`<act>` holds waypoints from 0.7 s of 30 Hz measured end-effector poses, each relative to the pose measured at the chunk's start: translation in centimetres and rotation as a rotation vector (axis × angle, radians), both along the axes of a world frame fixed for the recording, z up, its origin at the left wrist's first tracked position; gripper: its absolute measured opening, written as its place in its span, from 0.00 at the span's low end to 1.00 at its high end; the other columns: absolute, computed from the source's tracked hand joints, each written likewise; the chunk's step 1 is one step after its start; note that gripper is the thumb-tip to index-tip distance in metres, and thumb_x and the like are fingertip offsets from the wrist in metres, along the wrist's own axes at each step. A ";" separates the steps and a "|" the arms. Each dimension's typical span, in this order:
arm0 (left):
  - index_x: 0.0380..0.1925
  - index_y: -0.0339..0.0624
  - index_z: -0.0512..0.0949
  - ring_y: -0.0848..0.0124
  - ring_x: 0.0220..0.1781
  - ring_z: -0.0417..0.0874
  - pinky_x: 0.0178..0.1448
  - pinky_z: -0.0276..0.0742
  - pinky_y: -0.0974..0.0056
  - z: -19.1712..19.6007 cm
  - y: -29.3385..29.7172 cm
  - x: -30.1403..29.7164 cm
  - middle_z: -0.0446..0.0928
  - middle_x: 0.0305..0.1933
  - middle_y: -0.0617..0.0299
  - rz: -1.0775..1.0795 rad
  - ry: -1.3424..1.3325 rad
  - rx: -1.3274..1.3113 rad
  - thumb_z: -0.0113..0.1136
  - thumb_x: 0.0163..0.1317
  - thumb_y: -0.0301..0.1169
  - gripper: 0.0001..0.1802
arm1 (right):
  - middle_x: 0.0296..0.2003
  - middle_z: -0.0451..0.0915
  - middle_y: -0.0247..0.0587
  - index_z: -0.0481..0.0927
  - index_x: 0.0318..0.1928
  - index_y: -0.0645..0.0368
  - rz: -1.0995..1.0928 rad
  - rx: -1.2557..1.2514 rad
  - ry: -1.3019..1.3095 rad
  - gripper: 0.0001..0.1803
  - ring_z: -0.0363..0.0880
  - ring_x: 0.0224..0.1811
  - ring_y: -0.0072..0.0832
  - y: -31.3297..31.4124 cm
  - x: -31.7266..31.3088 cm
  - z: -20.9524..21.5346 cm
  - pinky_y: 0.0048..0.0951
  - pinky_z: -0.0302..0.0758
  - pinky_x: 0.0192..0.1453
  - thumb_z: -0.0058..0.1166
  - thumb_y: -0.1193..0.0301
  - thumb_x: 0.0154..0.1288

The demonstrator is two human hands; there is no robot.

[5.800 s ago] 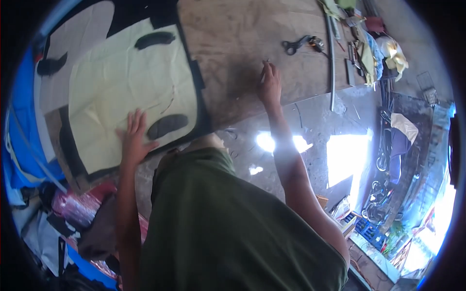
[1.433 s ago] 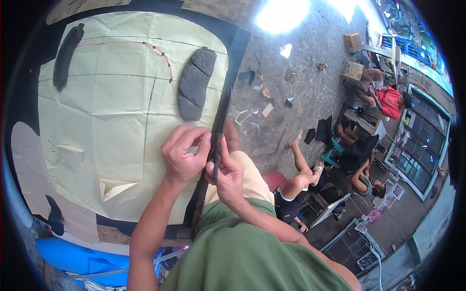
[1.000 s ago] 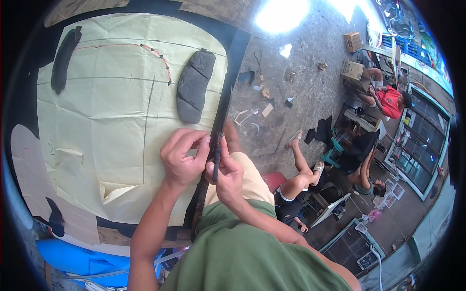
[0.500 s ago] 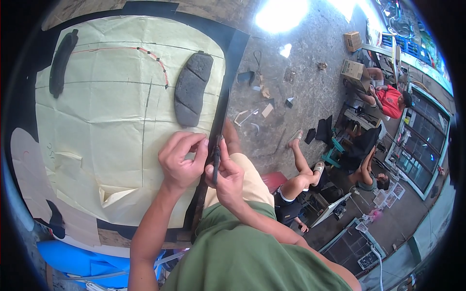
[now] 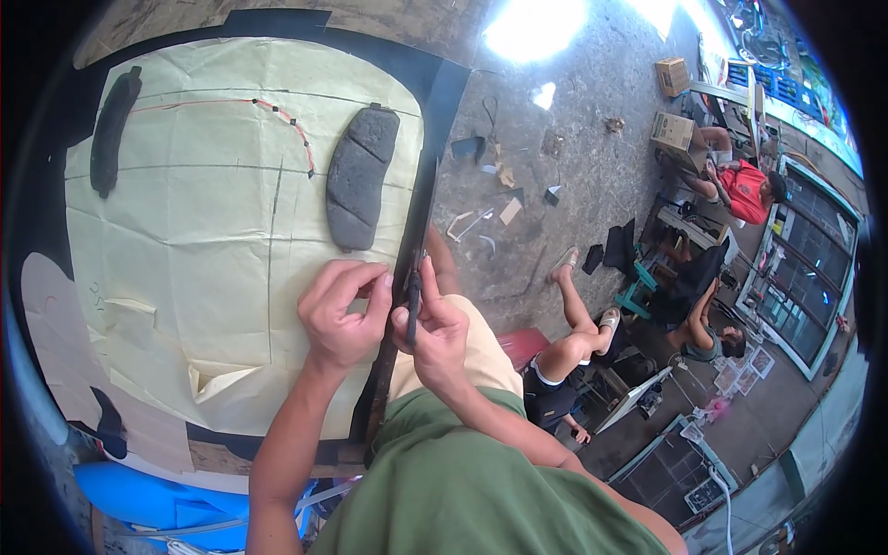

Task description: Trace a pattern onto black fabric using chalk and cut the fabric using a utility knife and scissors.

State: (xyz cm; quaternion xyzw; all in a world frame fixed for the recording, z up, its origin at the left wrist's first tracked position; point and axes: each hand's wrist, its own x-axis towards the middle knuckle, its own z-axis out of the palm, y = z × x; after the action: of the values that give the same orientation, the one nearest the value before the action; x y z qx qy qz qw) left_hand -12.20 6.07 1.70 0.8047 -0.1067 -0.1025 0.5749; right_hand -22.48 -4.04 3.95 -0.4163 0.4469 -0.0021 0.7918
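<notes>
1. The left hand [image 5: 338,313] is poised at the right-hand part of a creased, pale yellow paper sheet [image 5: 185,217]; its grip is narrow, thumb and forefinger drawn together, and I cannot tell whether anything is pinched there.
2. The right hand [image 5: 438,335] has its grip closed around a slim, dark, stick-like tool [image 5: 413,319], held beside the table edge, just right of the left hand.
3. Two dark grey, curved, block-like pieces rest on the paper: a broad grooved block [image 5: 363,180] just beyond the left hand, and a narrower curved block [image 5: 116,131] well apart, near the sheet's left side.
4. A thin red line with small black marks curves between the blocks; dark straight lines cross the paper.
5. Beneath the paper lies a larger black sheet [image 5: 446,92], on a brown wooden table [image 5: 388,26].
</notes>
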 end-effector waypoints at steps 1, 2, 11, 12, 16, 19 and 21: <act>0.37 0.36 0.88 0.72 0.26 0.79 0.30 0.77 0.70 0.0 -0.1 0.0 0.85 0.35 0.60 0.003 -0.008 0.000 0.71 0.57 0.17 0.08 | 0.36 0.83 0.28 0.62 0.82 0.62 -0.008 0.017 -0.015 0.45 0.70 0.31 0.11 -0.1 0.0 0.0 0.11 0.67 0.35 0.67 0.84 0.68; 0.37 0.36 0.88 0.72 0.26 0.79 0.30 0.77 0.70 0.0 0.0 0.0 0.85 0.35 0.60 0.003 -0.007 0.001 0.71 0.57 0.17 0.08 | 0.36 0.83 0.28 0.62 0.82 0.62 -0.008 0.019 -0.014 0.45 0.70 0.31 0.11 -0.2 0.0 0.0 0.11 0.67 0.35 0.67 0.84 0.68; 0.37 0.36 0.89 0.72 0.26 0.80 0.31 0.79 0.70 -0.1 -0.1 0.1 0.85 0.35 0.60 -0.001 -0.013 0.017 0.71 0.56 0.16 0.09 | 0.43 0.84 0.32 0.66 0.82 0.53 0.025 -0.023 -0.021 0.44 0.70 0.32 0.13 -2.1 0.4 -1.8 0.14 0.67 0.31 0.66 0.83 0.68; 0.37 0.36 0.89 0.72 0.26 0.80 0.31 0.79 0.70 0.0 -0.1 0.0 0.85 0.35 0.60 0.001 -0.013 0.019 0.71 0.56 0.16 0.09 | 0.43 0.84 0.32 0.66 0.82 0.53 0.027 -0.021 -0.021 0.44 0.70 0.32 0.13 -2.2 0.4 -1.8 0.14 0.67 0.31 0.66 0.83 0.68; 0.37 0.36 0.89 0.72 0.26 0.80 0.31 0.79 0.70 0.1 0.1 0.2 0.86 0.35 0.60 -0.002 -0.010 0.034 0.71 0.56 0.16 0.09 | 0.43 0.84 0.32 0.66 0.81 0.54 0.102 -0.099 -0.030 0.44 0.70 0.32 0.14 -2.9 0.3 -1.7 0.14 0.67 0.31 0.67 0.83 0.67; 0.37 0.36 0.89 0.72 0.26 0.80 0.31 0.79 0.70 0.0 0.0 0.1 0.86 0.35 0.60 -0.007 -0.003 0.040 0.71 0.56 0.16 0.09 | 0.43 0.84 0.33 0.66 0.81 0.55 0.107 -0.089 -0.021 0.44 0.70 0.32 0.14 -3.7 0.3 -1.7 0.14 0.66 0.31 0.67 0.83 0.67; 0.37 0.36 0.89 0.72 0.26 0.80 0.31 0.79 0.70 0.0 -0.1 0.1 0.86 0.35 0.60 -0.011 0.001 0.043 0.70 0.56 0.16 0.09 | 0.44 0.84 0.34 0.67 0.81 0.55 0.112 -0.081 -0.015 0.44 0.70 0.32 0.14 -4.2 0.6 -1.6 0.15 0.66 0.30 0.68 0.83 0.67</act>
State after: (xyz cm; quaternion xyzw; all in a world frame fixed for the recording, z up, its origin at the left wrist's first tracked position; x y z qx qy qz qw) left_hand -12.11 6.02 1.65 0.8164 -0.1085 -0.1080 0.5567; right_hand -21.90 -8.22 2.31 -0.4722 0.4167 0.0208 0.7765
